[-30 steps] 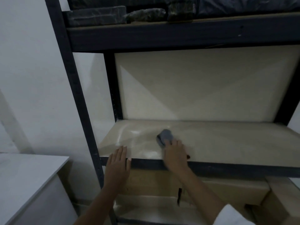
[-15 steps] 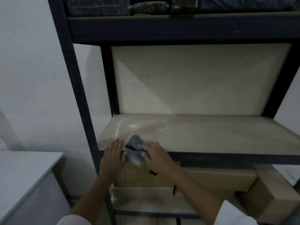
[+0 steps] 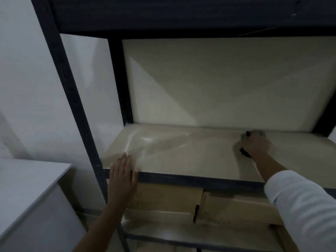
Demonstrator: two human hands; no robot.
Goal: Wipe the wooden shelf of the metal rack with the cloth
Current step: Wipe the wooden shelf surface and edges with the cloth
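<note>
The pale wooden shelf [image 3: 190,151] lies in a dark metal rack [image 3: 67,91], with a sheen of light near its left end. My right hand [image 3: 255,145] reaches to the back right of the shelf and presses a grey cloth [image 3: 255,133] against the board; only the cloth's far edge shows past my fingers. My left hand [image 3: 122,174] lies flat, fingers together, on the shelf's front left corner over the dark front rail [image 3: 200,180]. It holds nothing.
Cardboard boxes [image 3: 167,199] fill the level under the shelf. The upper shelf beam [image 3: 181,15] hangs overhead. A white cabinet top [image 3: 23,184] stands to the left of the rack, next to a white wall. A beige back panel closes the rack behind the shelf.
My right hand has swept the cloth from the front left of the shelf to its back right. My left hand stays at the front left corner. The view has moved closer.
</note>
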